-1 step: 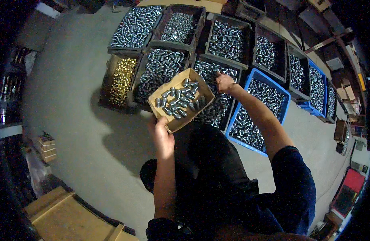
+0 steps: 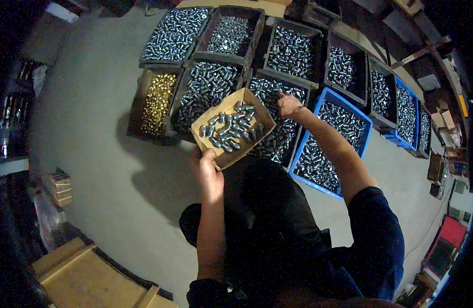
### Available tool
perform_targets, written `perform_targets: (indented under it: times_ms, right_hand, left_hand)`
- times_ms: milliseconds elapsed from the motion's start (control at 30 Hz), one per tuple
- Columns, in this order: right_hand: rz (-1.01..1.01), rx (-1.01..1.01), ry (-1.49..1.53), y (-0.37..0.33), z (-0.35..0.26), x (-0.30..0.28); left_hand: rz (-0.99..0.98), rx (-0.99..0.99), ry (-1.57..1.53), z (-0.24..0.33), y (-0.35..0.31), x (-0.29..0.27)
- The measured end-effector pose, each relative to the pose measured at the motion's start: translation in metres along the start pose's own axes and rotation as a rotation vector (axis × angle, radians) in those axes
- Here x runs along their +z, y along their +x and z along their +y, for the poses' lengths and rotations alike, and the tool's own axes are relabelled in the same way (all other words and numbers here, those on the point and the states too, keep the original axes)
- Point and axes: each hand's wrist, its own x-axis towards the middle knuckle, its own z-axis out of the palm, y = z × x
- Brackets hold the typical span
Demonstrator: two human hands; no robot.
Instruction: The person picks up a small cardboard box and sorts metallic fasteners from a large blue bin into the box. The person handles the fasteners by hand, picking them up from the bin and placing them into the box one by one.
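My left hand (image 2: 208, 173) grips the near corner of a shallow cardboard box (image 2: 260, 109), its thumb over the rim. Several shiny metal fittings (image 2: 230, 129), short and cylindrical, lie loose on the bottom of the box. To the right, my right hand (image 2: 289, 106) reaches down to a dark crate (image 2: 304, 88) full of similar metal parts. Its fingers are curled at the surface of the heap; their tips are hidden, so I cannot see what is in them. The cardboard box overlaps the near left part of that crate.
A blue crate (image 2: 368, 134) of metal parts stands right of my right hand, under my forearm. Further dark crates of silvery parts line up behind, and a crate of brass-coloured parts (image 2: 158, 100) is at the left. A wooden case (image 2: 87, 277) sits at the lower left.
Almost nothing differs. The whole view has shifted very slightly, and both hands keep their places at the box and the crate.
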Motion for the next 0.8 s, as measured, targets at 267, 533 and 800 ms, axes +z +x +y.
perform_targets:
  times_ms: [267, 533, 800]
  right_hand:
    - [0.225, -0.109, 0.137, -0.002, 0.017, -0.003]
    - [0.473, -0.462, 0.896, -0.100, -0.059, -0.134]
    - [0.154, -0.624, 1.086, -0.123, -0.106, -0.178]
  left_hand:
    - [-0.012, 0.043, 0.018, -0.005, 0.005, -0.009]
    - [-0.048, 0.038, 0.068, -0.001, 0.002, 0.004]
    - [-0.067, -0.014, -0.037, -0.010, 0.006, -0.007]
